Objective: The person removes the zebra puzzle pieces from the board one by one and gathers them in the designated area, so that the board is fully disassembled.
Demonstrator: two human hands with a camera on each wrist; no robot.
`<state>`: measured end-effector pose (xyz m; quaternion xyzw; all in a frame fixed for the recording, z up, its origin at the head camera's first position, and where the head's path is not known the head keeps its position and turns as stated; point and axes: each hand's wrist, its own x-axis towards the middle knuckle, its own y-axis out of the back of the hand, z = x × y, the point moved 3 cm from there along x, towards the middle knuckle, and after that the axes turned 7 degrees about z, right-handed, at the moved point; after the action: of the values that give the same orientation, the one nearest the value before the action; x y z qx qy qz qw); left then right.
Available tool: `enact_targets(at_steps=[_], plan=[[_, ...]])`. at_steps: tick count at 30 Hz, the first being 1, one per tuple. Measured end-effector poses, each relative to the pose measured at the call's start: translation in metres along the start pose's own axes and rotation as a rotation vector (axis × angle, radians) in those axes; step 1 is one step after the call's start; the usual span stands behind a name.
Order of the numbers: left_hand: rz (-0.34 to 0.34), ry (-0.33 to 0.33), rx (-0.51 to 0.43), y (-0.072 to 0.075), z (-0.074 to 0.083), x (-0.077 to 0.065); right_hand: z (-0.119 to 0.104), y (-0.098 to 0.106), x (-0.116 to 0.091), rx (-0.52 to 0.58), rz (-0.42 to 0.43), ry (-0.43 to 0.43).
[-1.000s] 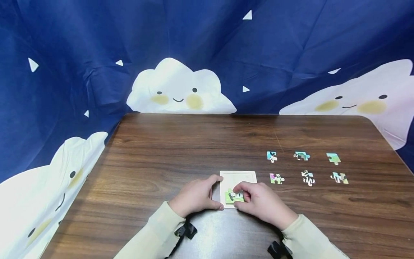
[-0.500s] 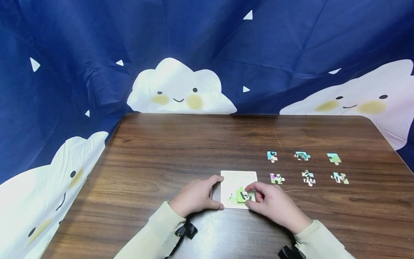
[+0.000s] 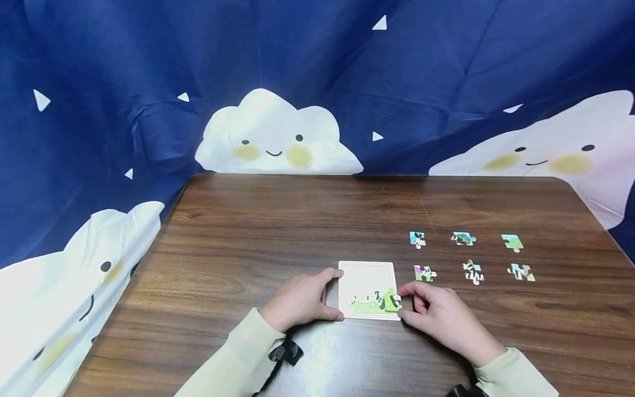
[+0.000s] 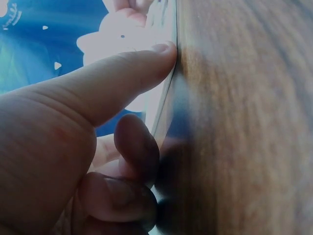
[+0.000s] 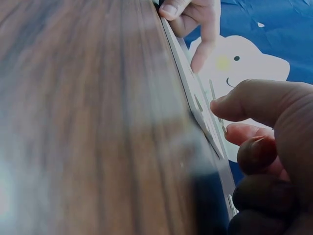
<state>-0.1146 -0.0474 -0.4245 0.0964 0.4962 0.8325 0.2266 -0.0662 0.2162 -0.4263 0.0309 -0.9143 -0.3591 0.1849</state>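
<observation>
A small white square puzzle tray (image 3: 364, 277) lies on the table. Along its lower part runs a strip of green with black-and-white figures; whether this is print or laid pieces I cannot tell. My left hand (image 3: 302, 298) rests at the tray's left edge, index finger by the upper corner and thumb by the lower one. Between the thumb and index finger of my right hand (image 3: 436, 311) I pinch a green puzzle piece (image 3: 391, 302) with a panda on it, over the tray's lower right corner. In the right wrist view this piece shows only as a thin edge.
To the right of the tray several loose puzzle pieces lie apart in two rows, among them a pink-and-green piece (image 3: 424, 273) nearest the tray and a blue-green piece (image 3: 512, 242) farther off. The brown wooden table (image 3: 278, 220) ends before a blue cloud-patterned curtain (image 3: 397, 66).
My right hand has carried the pinched puzzle piece rightward across the tray, from its lower left to its lower right corner. The left hand has stayed put.
</observation>
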Motion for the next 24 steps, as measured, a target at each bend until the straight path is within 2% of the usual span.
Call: enact_targets(at_steps=[8, 16, 24], plan=[[-0.002, 0.005, -0.002, 0.000, 0.000, 0.000, 0.010, 0.010, -0.006, -0.037, 0.045, 0.015], [0.003, 0.008, -0.001, 0.001, 0.000, 0.000, 0.020, 0.020, -0.009, -0.053, 0.032, -0.040], [0.004, 0.007, -0.001, 0.001, 0.000, -0.001, 0.028, 0.031, -0.012, -0.108, 0.035, -0.051]])
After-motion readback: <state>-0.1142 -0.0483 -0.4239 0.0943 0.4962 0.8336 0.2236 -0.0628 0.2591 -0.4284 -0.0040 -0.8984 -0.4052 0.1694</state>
